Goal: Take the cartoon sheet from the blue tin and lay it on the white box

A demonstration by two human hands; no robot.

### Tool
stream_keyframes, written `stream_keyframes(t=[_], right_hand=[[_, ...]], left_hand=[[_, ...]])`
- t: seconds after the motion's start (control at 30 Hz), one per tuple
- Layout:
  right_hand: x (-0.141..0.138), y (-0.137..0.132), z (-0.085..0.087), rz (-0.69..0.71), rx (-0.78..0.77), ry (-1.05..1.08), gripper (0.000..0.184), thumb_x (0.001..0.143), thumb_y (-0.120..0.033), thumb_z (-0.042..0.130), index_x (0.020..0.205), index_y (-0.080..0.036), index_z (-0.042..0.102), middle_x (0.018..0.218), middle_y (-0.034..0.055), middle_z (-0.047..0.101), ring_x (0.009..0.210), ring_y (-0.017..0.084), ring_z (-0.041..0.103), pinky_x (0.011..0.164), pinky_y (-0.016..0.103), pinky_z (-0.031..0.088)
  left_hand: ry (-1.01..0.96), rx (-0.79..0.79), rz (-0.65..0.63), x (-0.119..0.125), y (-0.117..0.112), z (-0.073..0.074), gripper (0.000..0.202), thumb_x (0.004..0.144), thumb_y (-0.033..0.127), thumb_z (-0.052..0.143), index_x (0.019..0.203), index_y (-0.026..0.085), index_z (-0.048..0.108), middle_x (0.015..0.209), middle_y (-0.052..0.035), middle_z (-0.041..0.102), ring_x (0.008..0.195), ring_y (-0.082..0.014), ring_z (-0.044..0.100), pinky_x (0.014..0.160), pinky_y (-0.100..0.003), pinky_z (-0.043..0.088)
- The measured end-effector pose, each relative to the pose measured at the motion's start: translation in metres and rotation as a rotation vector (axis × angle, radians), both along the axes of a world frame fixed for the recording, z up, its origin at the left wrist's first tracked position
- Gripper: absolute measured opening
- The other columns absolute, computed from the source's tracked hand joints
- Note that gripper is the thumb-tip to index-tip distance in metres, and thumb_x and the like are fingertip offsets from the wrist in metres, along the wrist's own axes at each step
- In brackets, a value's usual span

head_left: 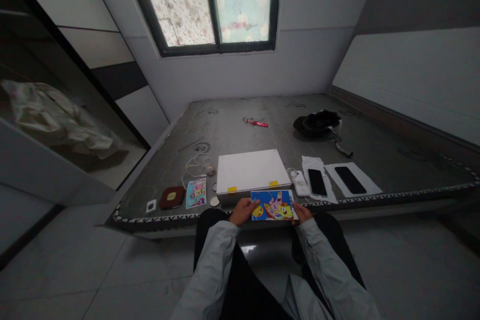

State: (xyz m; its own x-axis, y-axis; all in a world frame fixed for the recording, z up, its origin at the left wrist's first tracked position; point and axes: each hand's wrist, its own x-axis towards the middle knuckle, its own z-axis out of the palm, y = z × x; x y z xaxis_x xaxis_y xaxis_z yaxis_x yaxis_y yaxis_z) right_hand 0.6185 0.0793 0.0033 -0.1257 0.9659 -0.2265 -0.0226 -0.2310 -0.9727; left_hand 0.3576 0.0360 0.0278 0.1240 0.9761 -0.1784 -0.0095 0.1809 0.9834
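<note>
A blue cartoon card (273, 206) with a yellow sponge figure and a pink figure is held level above my lap. My left hand (243, 210) grips its left edge, thumb on the front. At its right edge, my right hand (302, 212) is closed on it; the fingers behind are hidden. Just beyond the card lies a flat white box (252, 170) on the grey mattress (232, 125), with two yellow tabs on its near edge. Whether the card is one sheet or several pages I cannot tell.
Left of the box are a cartoon sheet (196, 193), a brown case (172, 197), a small white square (151, 206) and a white cable (186, 167). To the right lie a white device (300, 185) and two dark phones (317, 182) on white sheets. Farther back are a black cap (314, 124) and a red strap (258, 123).
</note>
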Motion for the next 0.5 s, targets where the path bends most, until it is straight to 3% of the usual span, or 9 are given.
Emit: stream_keyframes(t=[0.13, 0.5], right_hand=[[-0.0012, -0.0020, 0.0004, -0.043, 0.002, 0.013, 0.047, 0.068, -0.058, 0.075, 0.087, -0.015, 0.075, 0.064, 0.0073, 0.071, 0.045, 0.017, 0.056, 0.042, 0.031, 0.045], [-0.0032, 0.0006, -0.0027, -0.096, 0.037, 0.001, 0.064, 0.053, -0.073, 0.079, 0.082, -0.016, 0.075, 0.059, 0.0067, 0.070, 0.050, 0.021, 0.062, 0.045, 0.033, 0.050]], left_hand=[[-0.062, -0.026, -0.027, 0.0009, -0.0009, 0.0016, 0.060, 0.072, 0.071, 0.069, 0.086, 0.013, 0.075, 0.071, -0.0062, 0.073, 0.074, -0.0223, 0.070, 0.074, -0.033, 0.055], [-0.120, -0.049, -0.060, 0.0026, -0.0014, 0.0009, 0.063, 0.071, 0.072, 0.069, 0.091, 0.012, 0.075, 0.075, -0.0069, 0.074, 0.075, -0.0227, 0.070, 0.076, -0.034, 0.054]])
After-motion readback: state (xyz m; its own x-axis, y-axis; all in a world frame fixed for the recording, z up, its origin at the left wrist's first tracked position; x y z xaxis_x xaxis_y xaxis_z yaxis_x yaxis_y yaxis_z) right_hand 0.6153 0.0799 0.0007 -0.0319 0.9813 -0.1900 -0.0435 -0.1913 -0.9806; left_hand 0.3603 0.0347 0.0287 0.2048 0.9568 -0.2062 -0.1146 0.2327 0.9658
